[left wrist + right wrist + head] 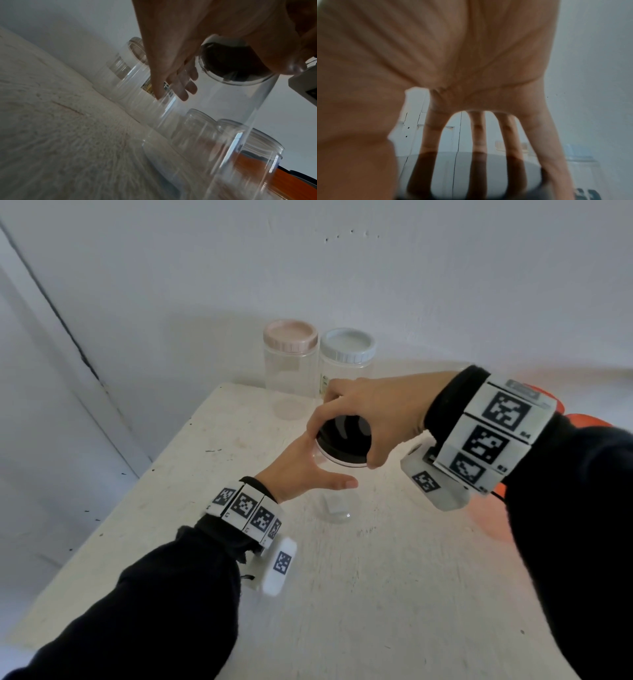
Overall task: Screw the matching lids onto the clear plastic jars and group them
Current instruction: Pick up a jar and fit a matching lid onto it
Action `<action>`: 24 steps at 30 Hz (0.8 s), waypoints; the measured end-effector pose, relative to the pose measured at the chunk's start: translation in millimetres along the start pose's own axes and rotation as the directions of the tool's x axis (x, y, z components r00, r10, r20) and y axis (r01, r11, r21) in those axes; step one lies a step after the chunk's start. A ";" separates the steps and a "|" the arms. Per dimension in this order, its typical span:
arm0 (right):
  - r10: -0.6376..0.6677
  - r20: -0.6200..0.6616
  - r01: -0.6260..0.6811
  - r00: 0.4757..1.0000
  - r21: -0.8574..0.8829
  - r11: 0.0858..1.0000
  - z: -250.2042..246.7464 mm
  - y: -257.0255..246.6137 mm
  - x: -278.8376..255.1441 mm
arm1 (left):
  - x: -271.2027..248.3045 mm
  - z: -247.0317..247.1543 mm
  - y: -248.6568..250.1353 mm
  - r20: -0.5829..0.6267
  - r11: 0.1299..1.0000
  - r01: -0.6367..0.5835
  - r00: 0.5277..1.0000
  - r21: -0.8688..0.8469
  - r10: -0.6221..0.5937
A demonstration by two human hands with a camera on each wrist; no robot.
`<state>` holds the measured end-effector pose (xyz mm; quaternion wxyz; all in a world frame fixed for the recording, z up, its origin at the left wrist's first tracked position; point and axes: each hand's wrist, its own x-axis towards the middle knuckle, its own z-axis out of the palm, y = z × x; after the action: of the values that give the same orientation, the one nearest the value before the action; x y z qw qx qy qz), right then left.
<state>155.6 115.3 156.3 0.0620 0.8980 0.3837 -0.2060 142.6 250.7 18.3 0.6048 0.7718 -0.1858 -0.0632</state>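
Observation:
A clear plastic jar [337,506] stands upright in the middle of the white table [342,594], with a black lid [344,440] on its mouth. My right hand [363,410] comes down from above and grips the lid's rim with spread fingertips. My left hand [308,467] holds the jar's upper body, fingers behind it and thumb across the front. In the left wrist view the fingers [181,86] show through the jar wall [223,115] under the black lid [231,63]. The right wrist view shows the lid [471,175] beneath my fingertips.
Two lidded jars stand together at the table's back edge by the wall: a pink-lidded one [290,338] and a pale blue-lidded one [347,347]. Two lidless clear jars [197,129] appear right of the held jar, before an orange object [291,185]. The table's left edge runs diagonally.

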 end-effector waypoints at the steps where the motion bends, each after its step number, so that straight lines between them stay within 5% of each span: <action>1: 0.004 -0.004 -0.004 1.000 0.003 1.000 0.3 0.4 0.0 | 0.1 -0.4 0.0 0.000 1.000 0.003 1.000 0.004 -0.003; 15: 0.264 -0.244 -0.271 0.933 0.008 0.963 13.4 -5.4 5.3 | -2.5 3.7 -2.0 -0.063 0.999 -0.002 0.998 0.037 0.004; 20: 0.067 0.039 -0.071 0.997 0.086 0.994 3.8 2.8 -5.5 | -2.4 3.1 -1.1 -0.027 0.998 -0.010 1.000 0.054 0.012; 24: 0.024 -0.046 -0.020 0.999 0.095 0.995 4.0 2.8 -6.5 | -2.7 1.6 -1.6 -0.010 0.998 0.008 1.000 0.055 -0.007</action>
<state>152.2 108.0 155.2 0.0126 0.9087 0.3651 -0.2019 140.0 250.5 16.0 0.5838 0.7893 -0.1817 -0.0565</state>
